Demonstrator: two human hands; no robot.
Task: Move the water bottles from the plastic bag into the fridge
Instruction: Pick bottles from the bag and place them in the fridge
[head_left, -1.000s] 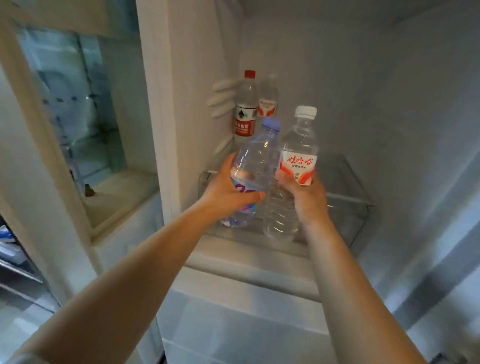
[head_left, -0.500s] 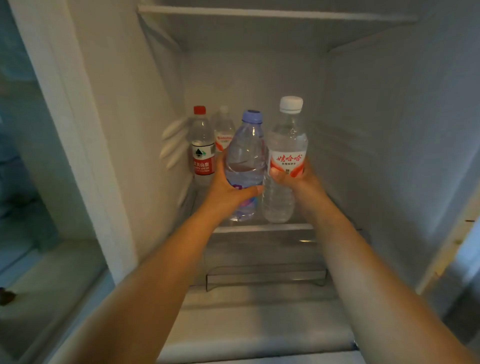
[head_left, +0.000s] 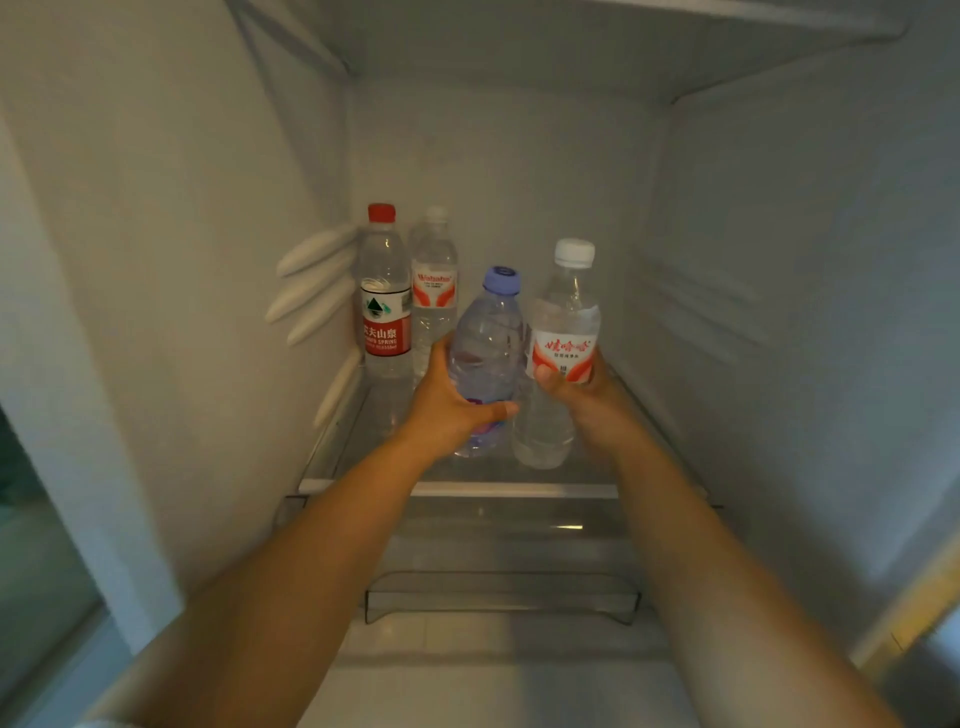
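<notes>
The left hand is gripping the blue-capped bottle and the right hand the white-capped bottle, both standing upright, caps up, near the glass shelf's front edge.

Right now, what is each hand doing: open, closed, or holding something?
Left hand: closed around the blue-capped bottle.
Right hand: closed around the white-capped bottle.

Purple-cap bottle and white-cap bottle: clear glossy plastic, ribbed lower body, the second with a glossy printed film label; shelf looks like clear smooth glass with a pale trim strip; fridge walls matt white plastic
</notes>
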